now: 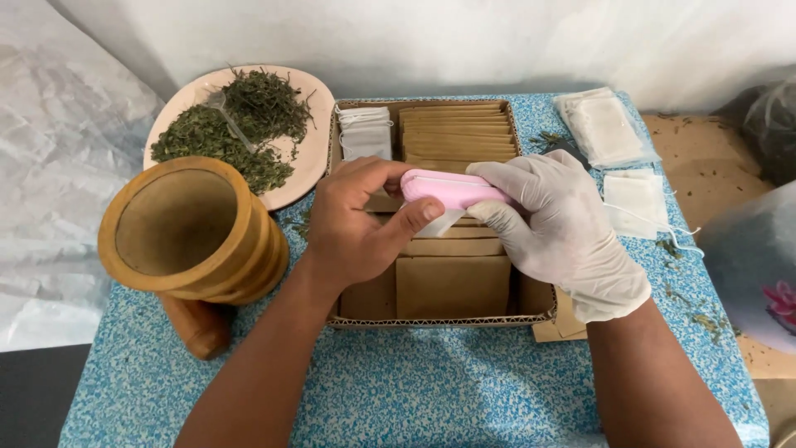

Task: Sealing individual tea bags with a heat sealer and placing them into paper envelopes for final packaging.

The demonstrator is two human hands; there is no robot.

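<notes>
**Both hands on pink sealer over box**

L hand (352, 220), bare, and R hand (557, 222), in a white glove, close together w/ both clamped on a small pink sealer (452, 189). A white tea bag (439, 222) sticks out under it, pinched by L thumb. All this sits over a cardboard box (439, 319) w/ brown envelopes (452, 286) and more white bags. Wooden mortar (186, 232) at left, near a plate (311, 162) of dried herbs (240, 124). Packs of white bags (604, 126) at right on blue speckled table (431, 386).
</notes>
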